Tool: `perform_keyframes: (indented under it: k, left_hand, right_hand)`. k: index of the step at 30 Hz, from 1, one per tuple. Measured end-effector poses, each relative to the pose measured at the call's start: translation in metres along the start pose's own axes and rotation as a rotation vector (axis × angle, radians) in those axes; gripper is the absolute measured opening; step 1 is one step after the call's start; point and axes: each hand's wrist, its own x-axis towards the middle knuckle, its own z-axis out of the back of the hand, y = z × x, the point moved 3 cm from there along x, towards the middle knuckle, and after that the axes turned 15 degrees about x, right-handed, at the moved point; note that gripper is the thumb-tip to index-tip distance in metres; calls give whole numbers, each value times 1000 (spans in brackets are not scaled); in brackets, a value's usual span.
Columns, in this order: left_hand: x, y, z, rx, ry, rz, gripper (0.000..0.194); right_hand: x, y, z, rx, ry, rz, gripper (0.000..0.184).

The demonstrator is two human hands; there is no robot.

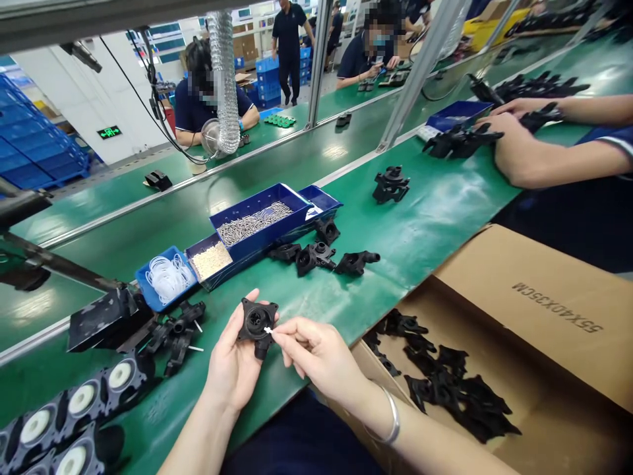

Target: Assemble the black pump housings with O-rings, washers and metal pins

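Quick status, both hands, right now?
Left hand: holding a black housing.
Right hand: closed, pinching a small white piece at the housing.

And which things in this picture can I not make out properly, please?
In the head view:
White piece: too small for its exact shape; the right hand covers one end.
Black housing: its underside is hidden by the left hand.
White-centred parts: some cut off by the left and bottom edges.

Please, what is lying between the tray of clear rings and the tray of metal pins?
In the head view, a small tray of beige pieces lies between the ring tray and the pin tray.
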Motion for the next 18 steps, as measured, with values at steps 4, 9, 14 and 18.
perform_keyframes:
  k: [4, 9, 14, 18]
  left_hand:
    - [-2, -2, 5, 108, -21, -83, 42]
    - [-5, -2, 8, 239, -59, -155, 42]
    - [-6, -1, 16, 419, -64, -286, 38]
    - [-8, -3, 20, 610, -97, -442, 34]
  right_hand:
    - [4, 0, -2, -34, 0, 15, 29]
    - [10, 3, -6, -123, -3, 43, 29]
    - [12, 12, -8, -269, 59, 84, 33]
    - [11, 16, -11, -354, 87, 146, 35]
